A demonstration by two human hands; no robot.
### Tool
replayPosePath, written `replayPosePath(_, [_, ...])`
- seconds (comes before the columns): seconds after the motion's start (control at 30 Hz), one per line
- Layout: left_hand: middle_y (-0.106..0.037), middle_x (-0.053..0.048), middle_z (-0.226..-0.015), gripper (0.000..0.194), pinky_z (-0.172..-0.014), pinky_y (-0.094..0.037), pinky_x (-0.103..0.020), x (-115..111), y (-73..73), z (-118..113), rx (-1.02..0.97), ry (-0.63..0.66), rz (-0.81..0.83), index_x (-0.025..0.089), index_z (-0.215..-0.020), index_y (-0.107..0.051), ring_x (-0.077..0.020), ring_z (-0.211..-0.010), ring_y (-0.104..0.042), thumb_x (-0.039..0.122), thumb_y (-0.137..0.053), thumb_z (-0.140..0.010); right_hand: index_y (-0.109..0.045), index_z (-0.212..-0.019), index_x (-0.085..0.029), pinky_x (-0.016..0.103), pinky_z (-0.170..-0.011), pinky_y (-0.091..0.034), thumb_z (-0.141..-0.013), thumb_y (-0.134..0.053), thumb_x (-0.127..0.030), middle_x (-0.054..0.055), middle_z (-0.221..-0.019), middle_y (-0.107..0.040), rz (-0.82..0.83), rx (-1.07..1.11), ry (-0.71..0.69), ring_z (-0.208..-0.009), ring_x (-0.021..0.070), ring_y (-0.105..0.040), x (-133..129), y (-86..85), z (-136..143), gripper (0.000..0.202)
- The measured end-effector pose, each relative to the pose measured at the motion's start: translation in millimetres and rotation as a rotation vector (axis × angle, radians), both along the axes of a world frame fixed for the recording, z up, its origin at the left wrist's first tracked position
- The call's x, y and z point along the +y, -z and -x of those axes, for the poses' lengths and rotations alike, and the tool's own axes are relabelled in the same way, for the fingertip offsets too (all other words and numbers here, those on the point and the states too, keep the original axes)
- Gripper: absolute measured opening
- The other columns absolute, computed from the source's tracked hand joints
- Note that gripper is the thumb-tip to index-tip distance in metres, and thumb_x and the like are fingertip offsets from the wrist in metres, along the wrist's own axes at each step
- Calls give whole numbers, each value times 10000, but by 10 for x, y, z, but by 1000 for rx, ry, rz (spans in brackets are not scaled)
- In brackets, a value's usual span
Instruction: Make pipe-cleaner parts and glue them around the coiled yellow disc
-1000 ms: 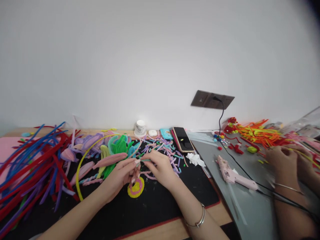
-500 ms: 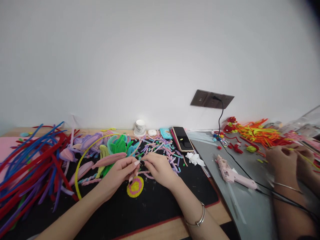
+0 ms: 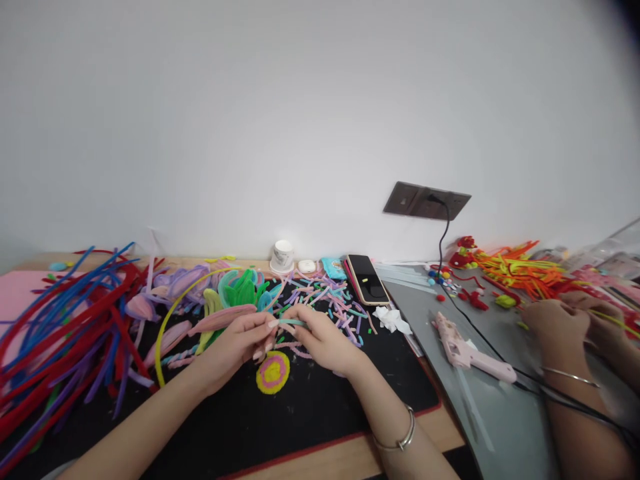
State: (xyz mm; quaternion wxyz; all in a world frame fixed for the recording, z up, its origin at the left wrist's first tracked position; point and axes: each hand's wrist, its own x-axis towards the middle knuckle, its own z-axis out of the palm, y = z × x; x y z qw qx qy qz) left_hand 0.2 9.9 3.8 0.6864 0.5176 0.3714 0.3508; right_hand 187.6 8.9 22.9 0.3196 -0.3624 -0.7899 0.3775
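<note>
Between my two hands a short pale green fuzzy stem [image 3: 293, 322] is stretched, with a pinkish strand just under it. My left hand [image 3: 245, 343] pinches its left end between thumb and fingertips. The fingers of my right hand [image 3: 320, 340] close on its right end. Below them a round yellow piece with a pink ring [image 3: 273, 372] lies on the black mat [image 3: 320, 427]. Pink fuzzy petals [image 3: 220, 319] and green leaf shapes [image 3: 244, 288] lie behind my left hand. Many short pastel pieces [image 3: 345, 310] are scattered behind my right hand.
Long red, blue and purple stems [image 3: 95, 313] heap at the left. A cup [image 3: 283, 255], a phone [image 3: 367, 280] and crumpled tissue [image 3: 393, 320] stand or lie behind. On the right grey surface rests a pink glue gun [image 3: 470, 357] with its cable; beyond it another person's hands [image 3: 560, 323] work.
My fingers have shifted, and the pale green stem now shows between my hands, where a small dark spot showed before. The view has moved slightly.
</note>
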Motion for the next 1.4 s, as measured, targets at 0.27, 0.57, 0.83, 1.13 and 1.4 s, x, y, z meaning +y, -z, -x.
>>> replayPosePath(0.27, [-422, 58, -501, 281, -478, -238, -226, -38, 25, -6, -50, 83, 135, 178, -645, -500, -79, -432, -287, 403, -579, -793, -543, -894, -184, 214, -692, -396, -867, -462, -145, 8, -824, -569, -164, -98, -16, -739, 122, -521, -14, -27, 10, 94])
replayPosePath(0.57, [-440, 53, -495, 332, -447, -226, -212, -38, 54, -62, 83, 86, -39, 175, -628, -470, -75, -421, -311, 451, -536, -801, -446, -674, -183, 217, -607, -336, -843, -422, -125, -29, -642, -446, -184, -27, 101, -620, 107, -433, -33, 52, 52, 180])
replayPosePath(0.83, [-605, -20, -676, 214, -626, -358, -266, -116, -76, -75, 504, -57, -796, 197, -679, -596, -174, -643, -524, 246, -464, -840, -401, -582, -185, 195, -383, -135, -759, -494, -192, -105, -442, -265, 574, 293, 125, -372, 48, -150, 27, 124, 61, 200])
replayPosePath(1.13, [-528, 20, -556, 307, -487, -312, -234, -39, -16, -61, 255, -102, -324, 187, -588, -532, -119, -453, -412, 377, -498, -827, -563, -1056, -205, 260, -686, -429, -816, -516, -150, 12, -801, -575, -193, -3, 221, -722, 139, -532, 38, 37, -27, 251])
replayPosePath(1.4, [-509, 24, -541, 297, -489, -321, -234, -29, 21, -68, 268, -89, -317, 187, -593, -523, -120, -455, -400, 367, -502, -828, -636, -976, -184, 273, -793, -462, -884, -464, -157, 73, -920, -665, -347, -92, 120, -864, 159, -610, 38, 142, 9, 197])
